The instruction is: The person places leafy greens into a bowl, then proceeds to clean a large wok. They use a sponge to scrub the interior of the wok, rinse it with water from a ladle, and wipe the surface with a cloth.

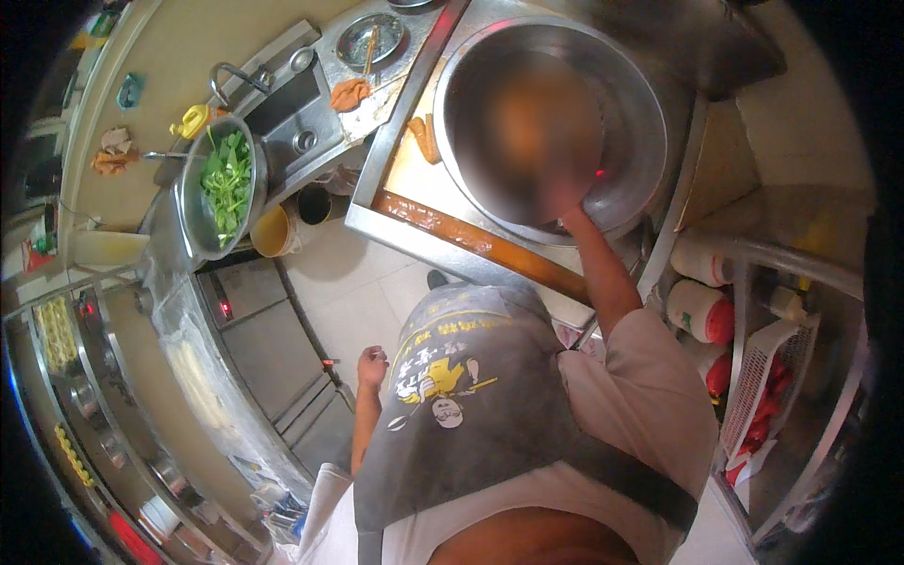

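Note:
My right arm reaches over a large round metal wok (pixel 646 141). A blurred patch covers most of the wok's inside, including my right hand (pixel 561 187) from about the wrist on, so its grip is hidden. Something orange-brown (pixel 530 120) shows vaguely inside that blur. My left hand (pixel 373 366) hangs at my side over the floor, its fingers loosely curled. Whether anything small is in it is not clear. Beside the wok's left rim lies a brown, elongated piece (pixel 424 139) on the light stove top. Brown liquid fills a channel (pixel 480 244) along the stove's near edge.
A metal bowl of leafy greens (pixel 227 187) stands left of a steel sink (pixel 300 116) with a tap (pixel 236 74). Chopsticks rest on a metal dish (pixel 369 39) near an orange cloth (pixel 350 94). A yellow bucket (pixel 272 232) is on the floor. Red-lidded containers (pixel 699 311) line the right rack.

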Motion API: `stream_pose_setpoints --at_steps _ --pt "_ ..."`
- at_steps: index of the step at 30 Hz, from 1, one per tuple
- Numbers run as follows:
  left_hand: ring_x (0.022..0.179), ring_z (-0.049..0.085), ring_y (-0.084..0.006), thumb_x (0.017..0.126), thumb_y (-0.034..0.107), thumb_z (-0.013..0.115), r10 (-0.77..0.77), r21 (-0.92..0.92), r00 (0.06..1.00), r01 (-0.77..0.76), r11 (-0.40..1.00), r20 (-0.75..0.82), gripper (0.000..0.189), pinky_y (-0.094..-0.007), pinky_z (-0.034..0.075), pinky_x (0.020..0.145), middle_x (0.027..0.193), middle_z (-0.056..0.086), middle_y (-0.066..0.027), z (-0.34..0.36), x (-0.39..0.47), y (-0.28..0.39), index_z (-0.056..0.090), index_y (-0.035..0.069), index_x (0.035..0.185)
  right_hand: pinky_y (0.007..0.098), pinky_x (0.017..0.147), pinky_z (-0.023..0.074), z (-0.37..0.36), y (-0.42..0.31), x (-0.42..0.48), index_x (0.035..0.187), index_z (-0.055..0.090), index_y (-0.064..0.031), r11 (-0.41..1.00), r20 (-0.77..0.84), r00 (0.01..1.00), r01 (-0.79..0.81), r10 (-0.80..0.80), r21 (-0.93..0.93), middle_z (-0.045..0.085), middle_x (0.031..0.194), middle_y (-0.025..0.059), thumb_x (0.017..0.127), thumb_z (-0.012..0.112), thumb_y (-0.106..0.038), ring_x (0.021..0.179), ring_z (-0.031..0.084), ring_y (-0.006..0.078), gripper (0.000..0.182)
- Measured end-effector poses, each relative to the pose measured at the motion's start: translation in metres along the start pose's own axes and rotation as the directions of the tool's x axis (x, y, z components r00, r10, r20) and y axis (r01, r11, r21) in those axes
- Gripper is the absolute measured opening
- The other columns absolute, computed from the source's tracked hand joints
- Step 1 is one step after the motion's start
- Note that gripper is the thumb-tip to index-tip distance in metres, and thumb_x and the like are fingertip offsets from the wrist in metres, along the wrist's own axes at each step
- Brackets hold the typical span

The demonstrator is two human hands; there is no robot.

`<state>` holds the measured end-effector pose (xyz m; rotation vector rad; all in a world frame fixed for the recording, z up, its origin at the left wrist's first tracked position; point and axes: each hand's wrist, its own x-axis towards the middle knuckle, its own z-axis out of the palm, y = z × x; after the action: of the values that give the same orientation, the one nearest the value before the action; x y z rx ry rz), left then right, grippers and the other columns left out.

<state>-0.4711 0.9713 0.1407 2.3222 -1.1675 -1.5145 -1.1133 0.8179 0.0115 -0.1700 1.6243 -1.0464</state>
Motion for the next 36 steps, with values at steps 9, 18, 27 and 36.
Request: stream_pose_setpoints --at_steps 9,18,27,36 --pt "0.079 0.066 -0.0191 0.095 0.007 0.061 -0.026 -0.009 1.000 0.026 1.000 0.009 0.027 -0.0332 0.058 0.068 0.096 0.067 -0.0115 -0.011 0.014 -0.024 0.062 -0.002 0.120 0.0253 0.043 0.0346 0.021 -0.009 -0.103 0.127 0.056 -0.0131 0.843 0.466 0.858 -0.405 0.216 0.355 0.053 0.076 0.0012 0.107 0.059 -0.030 0.051 0.040 0.0076 0.027" --pt "0.076 0.067 -0.0202 0.091 0.006 0.061 -0.022 -0.010 0.997 0.023 1.000 0.080 0.026 -0.0342 0.057 0.065 0.091 0.069 -0.0108 -0.016 0.051 -0.056 0.064 -0.002 0.115 0.0245 0.042 0.0331 0.057 -0.031 -0.221 0.123 0.057 -0.0149 0.962 0.409 0.908 -0.190 0.096 0.194 0.052 0.073 -0.0015 0.107 0.060 -0.027 0.050 0.040 0.0063 0.021" --pt "0.072 0.068 -0.0216 0.087 0.005 0.061 -0.002 -0.167 0.988 0.028 0.986 0.155 0.022 -0.0361 0.058 0.066 0.086 0.071 -0.0121 -0.005 0.108 -0.109 0.068 0.000 0.108 0.0313 0.049 0.0485 0.071 -0.009 -0.248 0.123 0.057 -0.0103 0.934 0.273 0.958 0.177 -0.091 -0.310 0.060 0.076 0.0029 0.105 0.063 -0.026 0.058 0.056 0.0123 0.024" --pt "0.081 0.074 -0.0232 0.088 0.014 0.068 -0.035 -0.086 0.994 0.044 0.995 0.105 0.024 -0.0366 0.060 0.073 0.093 0.075 -0.0158 -0.005 0.129 -0.144 0.071 0.003 0.110 0.0467 0.096 0.0532 0.085 -0.004 -0.266 0.154 0.048 -0.0132 0.321 0.262 0.847 0.435 -0.462 -0.841 0.068 0.127 0.0259 0.099 0.066 -0.027 0.115 0.067 0.0450 0.059"
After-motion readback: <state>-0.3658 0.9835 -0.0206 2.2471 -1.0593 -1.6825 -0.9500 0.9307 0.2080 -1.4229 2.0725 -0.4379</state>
